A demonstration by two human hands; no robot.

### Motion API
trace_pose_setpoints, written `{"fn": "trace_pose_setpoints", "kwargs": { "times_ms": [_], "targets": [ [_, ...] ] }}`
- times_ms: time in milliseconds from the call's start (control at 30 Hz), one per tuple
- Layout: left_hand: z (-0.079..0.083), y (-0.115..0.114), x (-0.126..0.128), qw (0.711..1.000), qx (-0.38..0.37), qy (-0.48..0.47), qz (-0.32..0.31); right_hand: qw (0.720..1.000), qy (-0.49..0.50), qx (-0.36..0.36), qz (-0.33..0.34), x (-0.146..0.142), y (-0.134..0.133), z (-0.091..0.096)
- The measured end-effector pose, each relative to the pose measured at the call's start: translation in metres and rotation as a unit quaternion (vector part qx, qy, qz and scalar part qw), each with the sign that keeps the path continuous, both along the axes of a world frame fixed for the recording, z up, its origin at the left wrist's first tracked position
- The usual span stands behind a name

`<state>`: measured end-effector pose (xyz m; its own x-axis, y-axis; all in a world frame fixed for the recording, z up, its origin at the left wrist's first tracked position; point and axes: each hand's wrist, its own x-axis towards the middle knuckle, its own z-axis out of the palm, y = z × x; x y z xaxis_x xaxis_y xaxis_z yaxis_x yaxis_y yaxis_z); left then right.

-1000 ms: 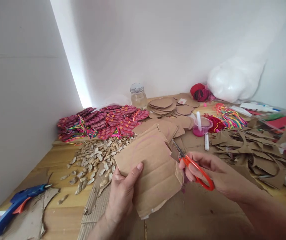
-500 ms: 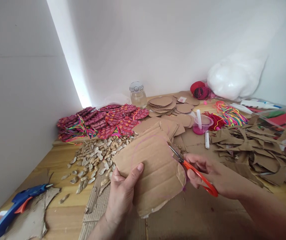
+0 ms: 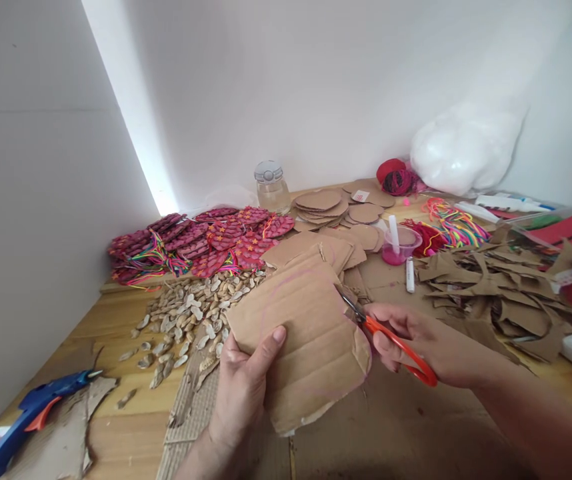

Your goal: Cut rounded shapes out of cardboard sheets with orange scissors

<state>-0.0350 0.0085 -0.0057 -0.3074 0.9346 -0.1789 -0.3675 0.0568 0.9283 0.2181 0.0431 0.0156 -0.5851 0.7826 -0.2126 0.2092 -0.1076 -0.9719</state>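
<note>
My left hand point(image 3: 249, 380) grips a brown cardboard piece point(image 3: 311, 333) from its left lower side, thumb on top. A faint purple curved line is drawn on the cardboard, and its right edge is partly cut. My right hand point(image 3: 411, 340) is closed round the handles of orange-handled scissors point(image 3: 399, 343). Their metal blades sit at the cardboard's upper right edge, looking nearly closed. Beneath the work lies a larger cardboard sheet point(image 3: 416, 427).
Peanut shells point(image 3: 181, 320) and decorated pink pieces point(image 3: 226, 237) lie left. A blue glue gun point(image 3: 51, 400) rests at lower left. Cardboard discs point(image 3: 321, 200) and a lidded jar point(image 3: 272, 189) stand behind. To the right are a pink paint cup point(image 3: 400, 247) and cardboard scraps point(image 3: 506, 300).
The scissor blades have drawn closer together at the cardboard's edge. The background has shifted slightly left in view. Both hands keep their holds.
</note>
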Motion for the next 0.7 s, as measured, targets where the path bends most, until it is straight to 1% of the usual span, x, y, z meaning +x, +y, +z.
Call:
{"fn": "trace_pose_setpoints", "kwargs": {
  "times_ms": [133,233,367,500,600,700],
  "targets": [
    [-0.002,-0.001,-0.002,1.000,-0.006,0.024,0.003,1.000,-0.001,-0.010,-0.002,0.000,-0.001,0.002],
    [-0.004,-0.003,-0.001,0.999,-0.007,0.048,-0.015,1.000,0.012,-0.008,-0.011,0.000,0.000,0.000],
    [-0.004,-0.007,0.004,0.999,0.001,0.022,-0.047,0.998,0.033,0.038,-0.049,-0.005,-0.001,-0.002],
    [-0.004,-0.009,0.008,0.999,-0.015,-0.007,-0.041,0.994,0.030,0.076,-0.079,-0.010,-0.002,-0.001],
    [-0.002,-0.008,0.009,0.999,-0.020,-0.010,-0.040,0.993,0.026,0.084,-0.075,-0.009,-0.001,-0.001],
    [0.004,-0.008,0.010,0.998,-0.026,-0.017,-0.047,0.994,0.035,0.096,-0.051,-0.008,0.001,-0.004]
  ]
}}
